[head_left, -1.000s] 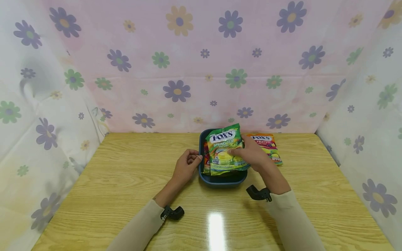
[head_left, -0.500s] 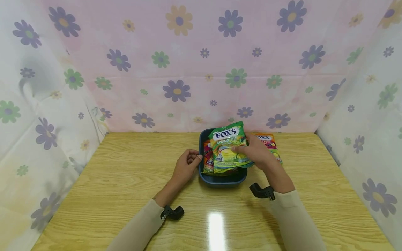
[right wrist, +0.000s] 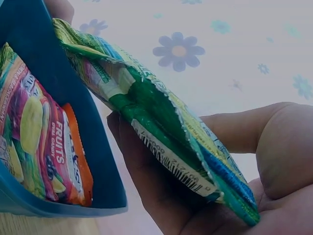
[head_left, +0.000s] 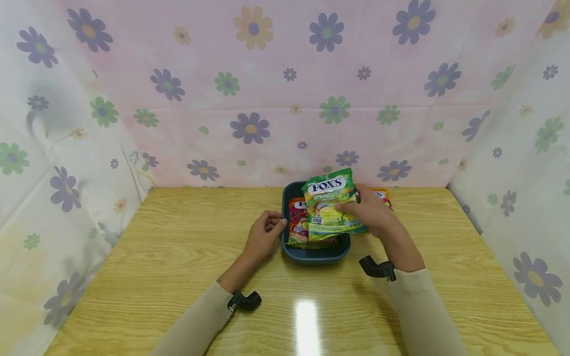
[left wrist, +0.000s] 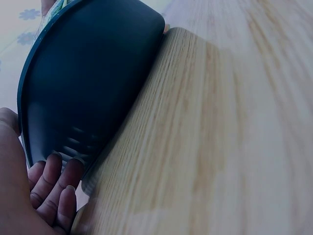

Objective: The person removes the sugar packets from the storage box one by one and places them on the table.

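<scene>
My right hand (head_left: 371, 213) grips a green Fox's Spring Tea candy bag (head_left: 331, 206) and holds it above the right side of a dark blue bin (head_left: 311, 254). The right wrist view shows the thumb and fingers pinching that green bag (right wrist: 161, 132) by its edge. A red and orange Fox's Fruits bag (head_left: 297, 222) lies inside the bin, also visible as the fruits bag (right wrist: 44, 142). My left hand (head_left: 264, 235) holds the bin's left wall with curled fingers (left wrist: 49, 186) against the bin (left wrist: 83, 83).
Another orange candy bag (head_left: 384, 196) lies on the wooden table (head_left: 178, 257) behind my right hand, mostly hidden. Flowered cloth walls close in the back and both sides. A bright light reflection sits near the table's front edge.
My right hand has lifted the green bag up and to the right, uncovering more of the fruits bag in the bin. The left hand has stayed on the bin's wall.
</scene>
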Demonstrator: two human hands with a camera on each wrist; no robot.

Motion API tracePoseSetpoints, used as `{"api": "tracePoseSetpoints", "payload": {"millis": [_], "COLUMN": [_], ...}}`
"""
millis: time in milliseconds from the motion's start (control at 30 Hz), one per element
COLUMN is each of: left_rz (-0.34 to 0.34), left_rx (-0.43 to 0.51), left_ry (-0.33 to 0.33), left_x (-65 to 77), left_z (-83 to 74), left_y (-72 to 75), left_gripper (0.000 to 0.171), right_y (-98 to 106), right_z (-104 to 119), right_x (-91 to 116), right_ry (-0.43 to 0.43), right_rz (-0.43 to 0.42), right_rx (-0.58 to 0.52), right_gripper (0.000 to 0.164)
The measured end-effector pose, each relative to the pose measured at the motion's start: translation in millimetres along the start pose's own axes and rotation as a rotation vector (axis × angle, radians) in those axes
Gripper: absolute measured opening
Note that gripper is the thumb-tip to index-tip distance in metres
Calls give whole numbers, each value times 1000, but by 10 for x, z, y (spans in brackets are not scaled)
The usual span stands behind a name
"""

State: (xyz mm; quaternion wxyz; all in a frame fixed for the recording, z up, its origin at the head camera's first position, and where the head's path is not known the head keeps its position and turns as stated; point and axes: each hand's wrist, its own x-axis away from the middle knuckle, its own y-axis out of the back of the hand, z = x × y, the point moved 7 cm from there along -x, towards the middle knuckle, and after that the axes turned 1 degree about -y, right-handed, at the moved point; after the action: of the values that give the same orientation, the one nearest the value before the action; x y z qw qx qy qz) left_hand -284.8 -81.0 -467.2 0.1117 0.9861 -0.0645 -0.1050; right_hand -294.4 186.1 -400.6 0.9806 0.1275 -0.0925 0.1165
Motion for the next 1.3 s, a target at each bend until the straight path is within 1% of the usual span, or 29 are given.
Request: {"api": "tracePoseSetpoints", "payload": {"millis": [133,300,367,500,767,1033,1300], "left_rz": [3,8,10,6,2,4,8], "left_rx": [-3,-4,-3,-3,-5,-7,-8], "left_ry": [0,-7,-7,-2,-2,-15,-4], "left_x": [2,-3,-8,-12,-13,-6,1], "left_z": [9,14,19,33,23,-40,-29], "left_y": [3,5,2,-3,-2,10,9], "left_gripper": [29,30,30,29,29,28,30], "right_y": [51,128,151,192,275,373,467], "right_z": [-17,-26,-17,-9,33,37,16], "right_x": [-2,7,18,36,66,93,129], "right_ry": [-5,-1,6,4,44,45,37], "right_rz": [-8,-33,-32,-16,-16,-24,-25], "right_rx": [-7,20,29,-8,29,-12,-34], "right_gripper": [72,72,73,72,72,70,74]}}
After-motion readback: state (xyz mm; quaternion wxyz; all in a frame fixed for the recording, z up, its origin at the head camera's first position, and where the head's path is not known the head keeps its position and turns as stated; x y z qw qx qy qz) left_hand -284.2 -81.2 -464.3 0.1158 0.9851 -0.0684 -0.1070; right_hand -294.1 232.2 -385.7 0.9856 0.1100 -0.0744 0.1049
